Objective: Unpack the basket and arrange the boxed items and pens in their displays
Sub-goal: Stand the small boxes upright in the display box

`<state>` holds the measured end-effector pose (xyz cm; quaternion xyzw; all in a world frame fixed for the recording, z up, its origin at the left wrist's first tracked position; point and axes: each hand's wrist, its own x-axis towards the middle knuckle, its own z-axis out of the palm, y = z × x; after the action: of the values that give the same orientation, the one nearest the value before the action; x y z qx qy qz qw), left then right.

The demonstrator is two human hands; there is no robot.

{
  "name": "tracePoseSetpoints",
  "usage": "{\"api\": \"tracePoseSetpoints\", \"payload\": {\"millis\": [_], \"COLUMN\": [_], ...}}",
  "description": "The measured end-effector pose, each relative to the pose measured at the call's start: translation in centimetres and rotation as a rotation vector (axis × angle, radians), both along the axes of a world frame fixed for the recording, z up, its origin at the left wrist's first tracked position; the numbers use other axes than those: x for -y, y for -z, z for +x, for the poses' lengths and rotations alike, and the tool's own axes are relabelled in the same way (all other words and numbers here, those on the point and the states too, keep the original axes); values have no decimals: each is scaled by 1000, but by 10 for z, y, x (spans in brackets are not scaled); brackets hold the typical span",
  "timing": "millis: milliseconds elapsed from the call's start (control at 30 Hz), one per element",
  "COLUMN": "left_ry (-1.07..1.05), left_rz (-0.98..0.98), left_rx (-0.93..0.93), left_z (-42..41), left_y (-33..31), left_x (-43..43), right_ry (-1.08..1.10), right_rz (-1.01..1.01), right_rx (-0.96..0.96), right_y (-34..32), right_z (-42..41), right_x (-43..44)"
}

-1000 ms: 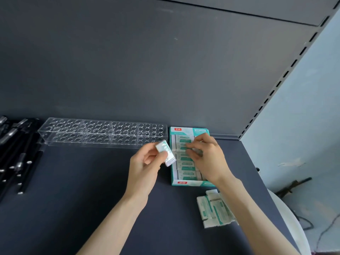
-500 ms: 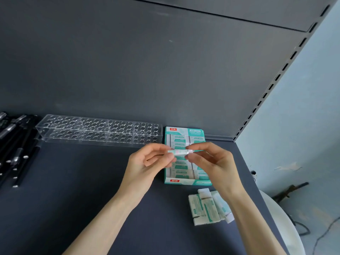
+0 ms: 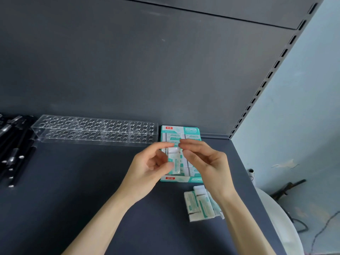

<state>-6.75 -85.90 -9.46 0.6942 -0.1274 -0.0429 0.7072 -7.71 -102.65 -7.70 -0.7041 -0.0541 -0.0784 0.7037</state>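
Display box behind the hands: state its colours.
Display box: teal and white with red labels, seen in the head view.

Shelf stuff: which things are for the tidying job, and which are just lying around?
For the job: small box pinched by left hand and right hand, teal display box, loose boxes, clear pen rack, black pens.
Lying about: floor cable, rusty metal piece.
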Motion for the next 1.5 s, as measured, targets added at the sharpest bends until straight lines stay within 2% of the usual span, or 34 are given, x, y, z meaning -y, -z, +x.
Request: {"api": "tracePoseSetpoints", "payload": {"millis": [133, 300, 433, 533, 667, 967, 1067, 1500], "left_ry": [-109, -156, -275, -184, -133, -154, -157, -187], "left_rz": [-119, -1, 310, 499, 706, 714, 700, 696], "left_rx": [-56, -10, 85, 56, 197, 220, 220, 236], "left_z": [3, 4, 2, -3, -4, -2, -2, -3], "left_y": [1, 5, 13, 19, 23, 29, 31, 29], "left_x": [2, 7, 3, 1, 8, 9, 9, 8], "right_ry": [-31, 0, 92, 187, 208, 191, 181, 191], "right_rz": [-116, -437, -578, -771, -984, -1140, -1125, -1131], "right_rx": [-48, 99, 139, 207, 205, 184, 218, 144], "right_y": [3, 7, 11, 11, 14, 22, 22, 20], "right_z": [-5, -6, 2, 12, 24, 41, 41, 45], "right_x": [8, 3, 19, 39, 47, 43, 41, 35]}}
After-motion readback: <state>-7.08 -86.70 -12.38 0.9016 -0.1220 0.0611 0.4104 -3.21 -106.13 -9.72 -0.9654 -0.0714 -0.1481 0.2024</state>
